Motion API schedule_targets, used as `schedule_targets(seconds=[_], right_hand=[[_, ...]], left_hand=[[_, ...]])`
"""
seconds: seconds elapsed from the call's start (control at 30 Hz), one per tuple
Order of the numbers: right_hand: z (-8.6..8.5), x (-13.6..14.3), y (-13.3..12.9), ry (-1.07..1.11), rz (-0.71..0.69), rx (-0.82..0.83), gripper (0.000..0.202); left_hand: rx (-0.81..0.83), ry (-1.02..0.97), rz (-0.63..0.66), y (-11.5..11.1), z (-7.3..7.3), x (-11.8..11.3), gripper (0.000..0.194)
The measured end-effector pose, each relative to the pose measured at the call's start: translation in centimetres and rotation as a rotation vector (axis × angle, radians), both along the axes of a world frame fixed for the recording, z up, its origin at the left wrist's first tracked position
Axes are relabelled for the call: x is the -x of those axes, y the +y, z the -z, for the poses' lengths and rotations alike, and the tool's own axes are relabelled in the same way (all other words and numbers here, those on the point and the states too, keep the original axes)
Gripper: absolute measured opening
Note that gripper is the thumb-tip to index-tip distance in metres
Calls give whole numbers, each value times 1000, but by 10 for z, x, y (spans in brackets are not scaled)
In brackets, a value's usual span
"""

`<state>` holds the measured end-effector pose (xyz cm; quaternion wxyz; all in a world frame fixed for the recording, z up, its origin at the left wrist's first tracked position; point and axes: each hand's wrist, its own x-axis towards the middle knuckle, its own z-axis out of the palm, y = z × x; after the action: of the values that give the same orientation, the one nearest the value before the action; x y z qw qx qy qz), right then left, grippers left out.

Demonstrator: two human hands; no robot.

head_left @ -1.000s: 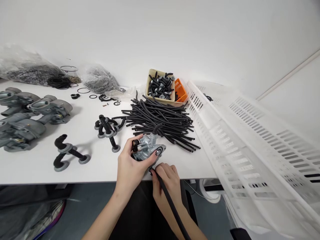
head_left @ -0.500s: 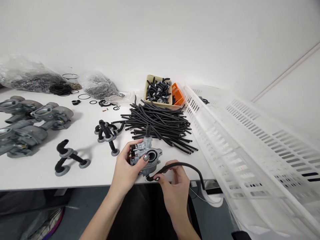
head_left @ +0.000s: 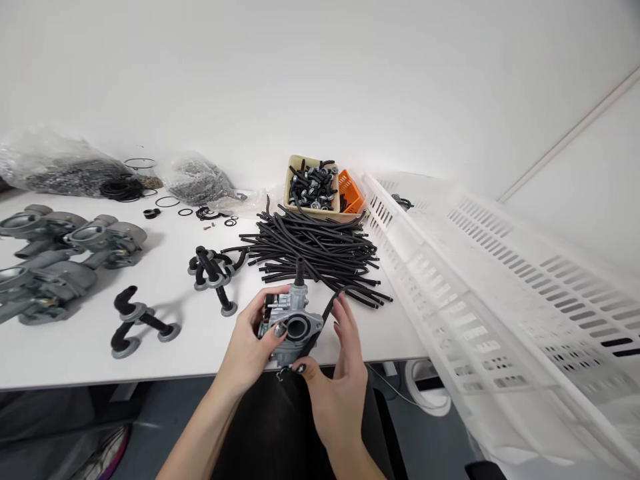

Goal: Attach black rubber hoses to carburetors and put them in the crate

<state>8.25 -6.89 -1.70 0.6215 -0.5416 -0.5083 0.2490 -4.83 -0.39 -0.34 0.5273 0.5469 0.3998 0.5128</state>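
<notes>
My left hand (head_left: 246,352) grips a grey metal carburetor (head_left: 299,303) from its left side, thumb by the round bore that faces me. A short black tube points up from its top. At its lower end, a black rubber hose (head_left: 326,315) runs up along the right side and bends away over my fingertips. My right hand (head_left: 339,390) holds this hose, thumb pressed near the bottom of the carburetor and fingers behind the hose. A small metal clip shows below the thumb. Just beyond the carburetor lies a heap of black hoses (head_left: 310,240).
Several carburetors (head_left: 107,237) stand at the left, with black elbow tubes with metal rings (head_left: 140,317) nearer me. At the back are plastic bags of parts (head_left: 193,177), a cream bin (head_left: 288,183) and an orange basket (head_left: 353,190). A white slotted crate (head_left: 450,293) fills the right side.
The free length of hose, which arched out to the right, now runs up beside the carburetor. My right hand has shifted slightly left, its fingers now further up. My left hand keeps its hold.
</notes>
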Motion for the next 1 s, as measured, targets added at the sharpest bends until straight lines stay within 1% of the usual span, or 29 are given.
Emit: schedule_targets(seconds=[0.13,0.23,0.33,0.43,0.5,0.6,0.7,0.8,0.9,1.0], right_hand=[[-5,-6,0,63,-205,-18,76],[-5,-12,1,101,-319,-16,80],[-1,-16,2,167,-399,20,88],[1,-17,4,232,-434,58,95],[-1,-19,6,279,-468,60,99],[-8,-24,10,344,-569,51,107],[-16,-31,15,294,-668,53,115],[-19,-35,19,242,-766,54,124],[-17,-35,23,240,-790,30,129],[-12,-34,26,243,-736,-10,132]], left_hand=[[-55,55,91,-2,-2,3,79],[-82,103,142,-3,-5,5,81],[-82,108,211,-4,-7,5,81],[-81,103,256,-4,-8,5,79],[-83,108,260,-4,-9,4,78],[-95,104,277,-4,-8,4,77],[-131,112,304,-4,-9,5,72],[-154,122,363,-3,-12,5,66],[-114,71,433,-3,-17,5,68],[-49,-9,520,-2,-21,3,83]])
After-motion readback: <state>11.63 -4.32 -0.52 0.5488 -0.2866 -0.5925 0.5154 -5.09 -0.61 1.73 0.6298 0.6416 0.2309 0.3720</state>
